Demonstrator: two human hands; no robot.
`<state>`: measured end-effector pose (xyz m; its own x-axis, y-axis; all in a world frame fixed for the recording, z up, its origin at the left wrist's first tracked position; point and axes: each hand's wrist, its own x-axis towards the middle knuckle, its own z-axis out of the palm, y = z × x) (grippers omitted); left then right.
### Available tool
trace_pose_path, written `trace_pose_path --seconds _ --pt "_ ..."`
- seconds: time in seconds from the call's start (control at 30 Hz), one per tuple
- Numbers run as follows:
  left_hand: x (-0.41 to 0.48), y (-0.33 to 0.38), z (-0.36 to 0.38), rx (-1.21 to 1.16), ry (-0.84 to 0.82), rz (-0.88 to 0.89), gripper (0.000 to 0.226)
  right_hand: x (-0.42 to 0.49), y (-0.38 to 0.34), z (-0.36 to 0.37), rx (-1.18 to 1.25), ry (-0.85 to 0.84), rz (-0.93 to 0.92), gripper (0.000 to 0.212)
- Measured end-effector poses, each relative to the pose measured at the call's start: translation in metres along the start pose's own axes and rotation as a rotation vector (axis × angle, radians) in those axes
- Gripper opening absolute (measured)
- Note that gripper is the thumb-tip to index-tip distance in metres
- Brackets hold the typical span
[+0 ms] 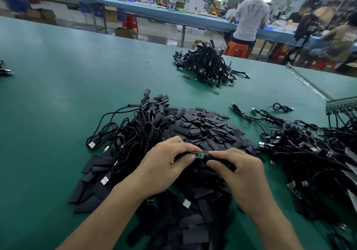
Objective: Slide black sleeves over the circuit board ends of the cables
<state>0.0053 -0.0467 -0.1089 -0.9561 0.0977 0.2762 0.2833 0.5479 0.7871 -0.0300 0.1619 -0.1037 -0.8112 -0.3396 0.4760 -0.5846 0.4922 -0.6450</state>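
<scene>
Left hand [166, 162] grip pinches circuit board [200, 155], right hand [237, 170] grip clamps black sleeve [214, 158]; sleeve pile [208, 128] on green bench [58, 104], workshop behind.

Single wide-angle view from head height, facing forward and down over a green table [58, 95]. Close to both hands, left [166, 164] and right [237, 174], which meet just below frame centre, forearms entering from the bottom edge. Nearest sleeves [202, 129] right under the lens; farther cables [208, 64] mid-frame. Upper band reaching across the room to another bench [173, 15]. Edges bent by lens distortion.
</scene>
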Motion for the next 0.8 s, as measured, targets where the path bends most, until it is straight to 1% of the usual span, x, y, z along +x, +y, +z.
trace_pose_path --seconds 0.1,0.2,0.37,0.47,0.57,0.67,0.8 --pt "0.0007 -0.0005 -0.0011 -0.008 -0.024 0.01 0.025 0.0 0.0002 -0.0007 -0.047 -0.001 -0.016 0.025" --pt "0.0007 -0.0016 -0.002 -0.023 -0.033 0.006 0.025 -0.0008 0.0007 -0.001 -0.045 -0.006 -0.011 0.027" --pt "0.001 -0.0014 -0.0023 -0.037 -0.028 0.001 0.028 -0.0005 -0.0021 -0.0005 -0.076 0.015 -0.005 0.035" --pt "0.0006 -0.0011 -0.0017 -0.029 -0.025 -0.008 0.031 -0.0007 -0.0012 -0.0006 -0.069 0.007 -0.011 0.025" --pt "0.0004 -0.0003 -0.0016 -0.115 0.004 -0.047 0.033 -0.0007 -0.0005 -0.0009 -0.046 -0.008 -0.039 0.021" --pt "-0.0003 0.0013 -0.002 -0.19 0.033 -0.088 0.025 -0.0019 -0.0031 0.0022 -0.047 -0.013 -0.082 0.021" --pt "-0.002 0.0035 -0.0026 -0.275 0.056 -0.106 0.018 -0.003 -0.004 0.0057 -0.066 0.024 -0.119 0.022"
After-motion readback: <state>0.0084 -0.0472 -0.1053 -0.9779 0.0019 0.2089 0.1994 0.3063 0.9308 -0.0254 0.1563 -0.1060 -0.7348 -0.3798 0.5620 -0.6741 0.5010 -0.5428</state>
